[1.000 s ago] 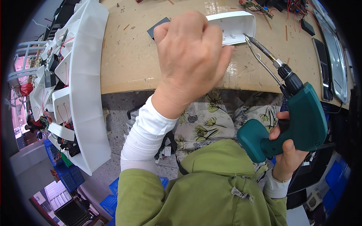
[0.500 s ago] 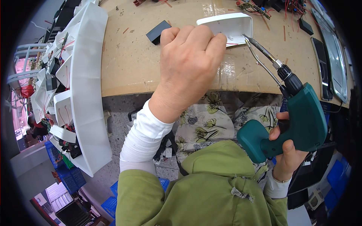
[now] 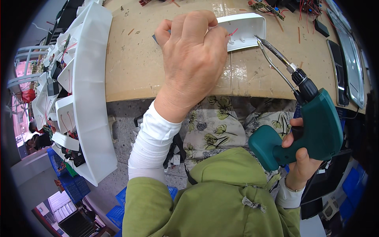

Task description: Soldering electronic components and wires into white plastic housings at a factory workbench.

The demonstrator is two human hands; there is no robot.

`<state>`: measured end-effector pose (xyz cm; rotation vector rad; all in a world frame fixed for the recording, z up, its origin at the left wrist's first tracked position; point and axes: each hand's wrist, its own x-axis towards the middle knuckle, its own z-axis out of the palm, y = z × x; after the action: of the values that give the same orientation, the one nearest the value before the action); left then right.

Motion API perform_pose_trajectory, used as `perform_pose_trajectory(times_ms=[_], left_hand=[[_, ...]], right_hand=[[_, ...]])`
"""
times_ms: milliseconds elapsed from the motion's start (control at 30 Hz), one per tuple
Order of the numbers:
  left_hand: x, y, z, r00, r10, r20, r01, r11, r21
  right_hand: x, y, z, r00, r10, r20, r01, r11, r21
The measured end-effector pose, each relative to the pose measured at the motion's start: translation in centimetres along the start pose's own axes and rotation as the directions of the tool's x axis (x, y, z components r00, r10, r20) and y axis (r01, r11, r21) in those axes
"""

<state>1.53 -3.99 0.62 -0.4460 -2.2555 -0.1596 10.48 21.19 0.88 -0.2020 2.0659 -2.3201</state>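
Observation:
My left hand [image 3: 193, 55] is closed above the table, its fingertips pinched together on a thin red wire [image 3: 233, 32]. The wire's free end sticks out to the right, over a shallow white plastic case [image 3: 252, 24] lying with its hollow side up. The hand hides the left part of this case and most of a dark box [image 3: 155, 38]. My right hand [image 3: 302, 158] grips the handle of a green soldering gun [image 3: 321, 122]. Its dark tip and thin curved tube point up and left, the tip near the case's right end.
On the left stands a long white tray [image 3: 92, 91] of white cases with red wires. Circuit boards [image 3: 266, 7] and a black block [image 3: 321, 27] lie at the back right. A clear-lidded tray [image 3: 347, 55] lines the right edge. Wire scraps dot the cardboard-covered table [image 3: 134, 67].
My left hand has shifted slightly up and left, and the red wire has risen with it, now angled upward. My right hand and the soldering gun have hardly moved.

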Motion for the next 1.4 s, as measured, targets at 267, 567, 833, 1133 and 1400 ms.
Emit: perform_pose_trajectory(times_ms=[267,567,833,1133,1400], left_hand=[[-0.1,0.2,-0.5,0.995,0.100,0.004,-0.100,0.995,-0.010],[0.2,0.1,-0.8,0.996,0.083,0.034,-0.080,0.994,-0.071],[-0.1,0.3,-0.6,1.000,0.010,0.022,-0.009,0.998,-0.064],[-0.2,0.7,0.1,0.999,-0.032,-0.023,0.030,0.998,-0.062],[0.1,0.8,0.4,0.996,-0.068,-0.052,0.070,0.996,0.048]], right_hand=[[0.0,0.2,0.0,1.000,-0.011,-0.006,0.011,1.000,0.007],[0.1,0.2,-0.2,1.000,-0.031,0.003,0.031,0.999,0.017],[-0.2,0.1,-0.3,1.000,-0.021,0.003,0.021,0.999,0.029],[-0.1,0.3,-0.5,1.000,-0.022,0.012,0.022,0.999,0.026],[0.2,0.6,-0.2,0.999,-0.021,0.024,0.021,1.000,0.017]])
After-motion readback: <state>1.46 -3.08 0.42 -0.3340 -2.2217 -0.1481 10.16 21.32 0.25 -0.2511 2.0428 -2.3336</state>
